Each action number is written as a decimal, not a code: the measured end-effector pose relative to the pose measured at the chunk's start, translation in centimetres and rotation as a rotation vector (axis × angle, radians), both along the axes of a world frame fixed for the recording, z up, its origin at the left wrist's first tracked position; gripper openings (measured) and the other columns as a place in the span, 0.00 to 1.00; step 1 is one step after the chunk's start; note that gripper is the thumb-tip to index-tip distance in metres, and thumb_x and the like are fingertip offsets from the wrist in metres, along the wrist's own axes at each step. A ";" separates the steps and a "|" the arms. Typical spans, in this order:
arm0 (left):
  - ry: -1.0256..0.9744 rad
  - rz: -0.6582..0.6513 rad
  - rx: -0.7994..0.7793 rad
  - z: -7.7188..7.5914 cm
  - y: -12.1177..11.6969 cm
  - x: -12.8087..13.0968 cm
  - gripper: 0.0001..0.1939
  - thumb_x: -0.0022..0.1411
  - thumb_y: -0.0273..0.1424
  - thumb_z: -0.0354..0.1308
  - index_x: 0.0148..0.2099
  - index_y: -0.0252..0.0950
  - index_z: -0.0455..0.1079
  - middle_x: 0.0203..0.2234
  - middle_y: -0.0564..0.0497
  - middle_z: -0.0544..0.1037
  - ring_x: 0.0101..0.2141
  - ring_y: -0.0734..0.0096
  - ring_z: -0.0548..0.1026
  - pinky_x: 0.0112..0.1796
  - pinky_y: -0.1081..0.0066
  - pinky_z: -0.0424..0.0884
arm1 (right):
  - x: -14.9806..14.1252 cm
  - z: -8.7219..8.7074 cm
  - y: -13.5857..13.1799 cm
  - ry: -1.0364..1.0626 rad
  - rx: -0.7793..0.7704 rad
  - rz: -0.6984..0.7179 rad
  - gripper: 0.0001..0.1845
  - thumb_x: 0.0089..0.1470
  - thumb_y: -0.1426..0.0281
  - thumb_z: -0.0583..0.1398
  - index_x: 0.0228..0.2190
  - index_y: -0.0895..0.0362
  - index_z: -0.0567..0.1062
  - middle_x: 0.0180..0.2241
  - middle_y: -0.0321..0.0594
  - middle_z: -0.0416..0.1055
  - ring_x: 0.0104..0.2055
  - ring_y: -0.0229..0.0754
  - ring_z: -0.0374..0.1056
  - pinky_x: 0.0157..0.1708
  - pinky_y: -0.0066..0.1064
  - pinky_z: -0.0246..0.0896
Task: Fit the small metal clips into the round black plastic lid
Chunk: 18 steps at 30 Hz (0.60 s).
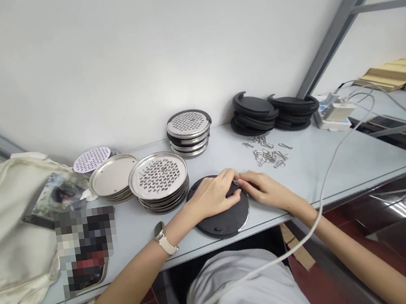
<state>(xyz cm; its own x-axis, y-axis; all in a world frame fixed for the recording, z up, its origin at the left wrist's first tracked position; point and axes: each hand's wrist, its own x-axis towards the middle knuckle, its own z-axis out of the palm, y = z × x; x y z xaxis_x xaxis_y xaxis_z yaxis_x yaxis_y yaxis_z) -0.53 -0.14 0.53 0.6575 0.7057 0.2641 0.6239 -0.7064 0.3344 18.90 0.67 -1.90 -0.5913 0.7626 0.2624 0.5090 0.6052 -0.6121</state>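
Observation:
A black round disc [224,218] with a metal rim lies flat near the table's front edge. My left hand [212,195] rests on top of it, fingers curled. My right hand [264,188] meets it at the disc's right edge, and both sets of fingertips pinch a small metal clip [236,183] there. The clip is mostly hidden by my fingers. A watch sits on my left wrist [162,237].
Stacks of perforated metal discs [158,177] [188,125], plain metal plates [113,177] and black discs [253,108] line the back. Loose metal clips [268,153] lie beyond my right hand. A cloth bag [6,230] sits at left, a white cable [327,175] crosses the right.

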 end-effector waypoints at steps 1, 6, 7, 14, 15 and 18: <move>0.000 -0.004 -0.009 0.0 0.0 0.0 0.11 0.62 0.32 0.50 0.47 0.37 0.57 0.41 0.50 0.72 0.39 0.64 0.74 0.36 0.69 0.68 | 0.0 0.0 0.0 -0.003 -0.001 0.000 0.16 0.64 0.66 0.46 0.27 0.56 0.65 0.25 0.38 0.65 0.28 0.40 0.61 0.32 0.30 0.57; 0.011 -0.025 -0.018 0.1 -0.1 -0.1 0.11 0.63 0.32 0.50 0.47 0.38 0.57 0.40 0.51 0.73 0.37 0.65 0.75 0.35 0.70 0.67 | 0.2 -0.2 0.1 -0.005 -0.002 0.014 0.15 0.64 0.67 0.46 0.30 0.56 0.67 0.27 0.40 0.68 0.30 0.41 0.63 0.34 0.31 0.58; 0.014 -0.027 -0.017 0.1 0.0 -0.1 0.10 0.63 0.32 0.50 0.47 0.38 0.57 0.40 0.51 0.73 0.37 0.65 0.75 0.35 0.70 0.67 | 0.2 -0.1 0.1 -0.002 0.000 0.017 0.14 0.64 0.67 0.46 0.31 0.56 0.68 0.28 0.40 0.69 0.31 0.41 0.64 0.35 0.31 0.58; 0.011 -0.040 -0.015 -0.1 0.1 -0.1 0.11 0.63 0.31 0.50 0.48 0.38 0.58 0.40 0.51 0.74 0.38 0.65 0.75 0.35 0.70 0.67 | 0.2 -0.1 0.2 0.015 -0.005 0.023 0.14 0.64 0.68 0.47 0.33 0.57 0.69 0.31 0.41 0.71 0.32 0.42 0.66 0.36 0.31 0.60; 0.013 -0.042 -0.015 0.0 0.1 -0.1 0.11 0.63 0.31 0.50 0.47 0.38 0.58 0.40 0.51 0.73 0.38 0.65 0.75 0.35 0.70 0.67 | 0.2 -0.1 0.2 0.013 -0.002 0.020 0.14 0.63 0.68 0.47 0.32 0.57 0.70 0.30 0.42 0.71 0.32 0.42 0.66 0.36 0.32 0.60; 0.021 -0.045 -0.015 0.0 0.0 -0.1 0.11 0.63 0.31 0.49 0.48 0.38 0.58 0.40 0.51 0.73 0.38 0.65 0.75 0.35 0.70 0.67 | 0.2 -0.2 0.2 0.009 0.008 0.018 0.15 0.63 0.67 0.47 0.32 0.57 0.70 0.30 0.42 0.72 0.32 0.42 0.66 0.36 0.32 0.60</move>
<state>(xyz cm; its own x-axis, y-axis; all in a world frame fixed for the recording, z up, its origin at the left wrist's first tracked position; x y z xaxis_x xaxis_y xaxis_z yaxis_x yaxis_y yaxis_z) -0.67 -0.10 0.55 0.6941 0.6787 0.2398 0.5982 -0.7292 0.3322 19.09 0.91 -2.10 -0.6026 0.7496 0.2738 0.4925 0.6192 -0.6116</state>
